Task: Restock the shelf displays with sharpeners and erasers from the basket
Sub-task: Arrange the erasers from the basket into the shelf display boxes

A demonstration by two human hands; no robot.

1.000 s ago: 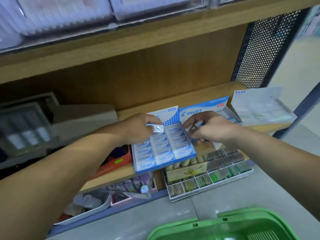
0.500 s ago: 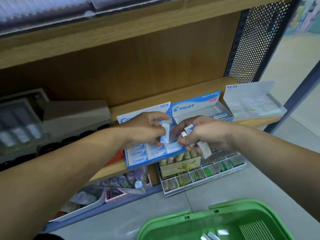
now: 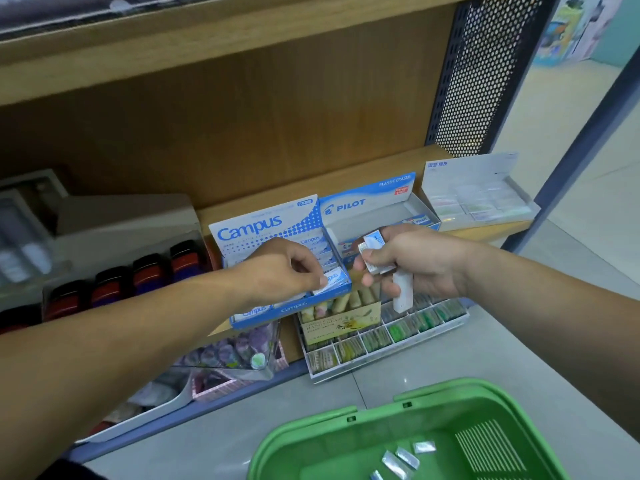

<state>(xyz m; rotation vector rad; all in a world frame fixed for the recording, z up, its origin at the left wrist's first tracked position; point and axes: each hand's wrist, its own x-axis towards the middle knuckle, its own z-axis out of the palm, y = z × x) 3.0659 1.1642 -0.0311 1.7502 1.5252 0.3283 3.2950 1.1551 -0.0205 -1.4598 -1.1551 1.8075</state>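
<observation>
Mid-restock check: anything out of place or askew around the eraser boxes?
One long white eraser dangles below the bundle in the right hand, pinched only by the lower fingers, so it may slip. The Campus box seems to sit at the shelf's very front edge. Nothing looks spilled or damaged.

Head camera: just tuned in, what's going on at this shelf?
A person is restocking erasers. The left hand pinches a small blue-and-white wrapped eraser at the front of the blue cardboard Campus display box on the wooden shelf. The right hand grips a bunch of small wrapped erasers in front of the blue Pilot display box, which looks mostly empty. The green plastic basket is in the foreground below, with a few wrapped pieces in it.
</observation>
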